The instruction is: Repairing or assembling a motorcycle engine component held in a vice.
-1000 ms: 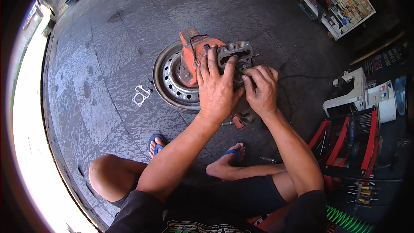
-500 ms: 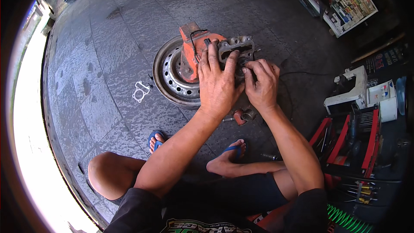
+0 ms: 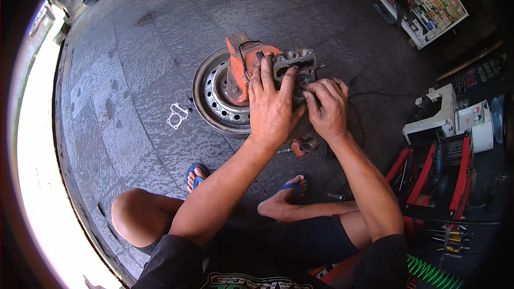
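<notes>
A grey metal engine cylinder head point(image 3: 306, 58) rests against an orange vise point(image 3: 238, 67), which stands on a steel wheel rim point(image 3: 206, 96). My left hand point(image 3: 272, 109) grips the cylinder head, its long fingers spread across the near side and thumb low on the right. Close by, my right hand point(image 3: 327, 108) is closed in a pinch at the round recess of the head. Whatever sits between those fingertips is too small or hidden to name. A black cable point(image 3: 242, 56) hangs over the vise.
A metal gasket point(image 3: 176, 116) lies on the dark tiled floor left of the rim. Near my right foot are a red-and-metal part point(image 3: 302, 147) and a small metal tool point(image 3: 335, 196). At right stands a red toolbox point(image 3: 428, 174); a white cabinet point(image 3: 428, 5) is far right.
The whole view has shifted slightly. My right fingertips have moved a little at the recess of the cylinder head, while my left hand keeps its place on it.
</notes>
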The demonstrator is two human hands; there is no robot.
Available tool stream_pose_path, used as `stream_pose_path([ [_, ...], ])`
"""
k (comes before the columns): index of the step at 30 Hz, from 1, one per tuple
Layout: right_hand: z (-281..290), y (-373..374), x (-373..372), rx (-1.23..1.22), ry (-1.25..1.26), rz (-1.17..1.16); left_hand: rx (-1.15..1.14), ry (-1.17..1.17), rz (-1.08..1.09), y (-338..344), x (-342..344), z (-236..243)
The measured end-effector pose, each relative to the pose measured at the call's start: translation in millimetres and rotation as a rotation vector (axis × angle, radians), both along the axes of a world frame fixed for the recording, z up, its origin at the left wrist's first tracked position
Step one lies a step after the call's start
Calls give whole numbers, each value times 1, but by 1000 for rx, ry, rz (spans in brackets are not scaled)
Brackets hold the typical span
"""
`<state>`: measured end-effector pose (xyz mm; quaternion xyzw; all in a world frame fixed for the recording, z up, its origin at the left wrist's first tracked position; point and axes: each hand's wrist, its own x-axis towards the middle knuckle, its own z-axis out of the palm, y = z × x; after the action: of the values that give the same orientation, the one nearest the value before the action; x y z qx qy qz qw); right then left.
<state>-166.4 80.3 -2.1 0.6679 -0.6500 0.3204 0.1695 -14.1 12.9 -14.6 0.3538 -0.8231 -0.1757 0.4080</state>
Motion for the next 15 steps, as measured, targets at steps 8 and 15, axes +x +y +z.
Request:
stream_pose_path([
  [8, 1, -7, 0, -6, -20, -21, -33, 0, 27, -2, 0, -1],
  [15, 6, -4, -4, 13, 65, 0, -17, 7, -3, 0, 0, 0],
])
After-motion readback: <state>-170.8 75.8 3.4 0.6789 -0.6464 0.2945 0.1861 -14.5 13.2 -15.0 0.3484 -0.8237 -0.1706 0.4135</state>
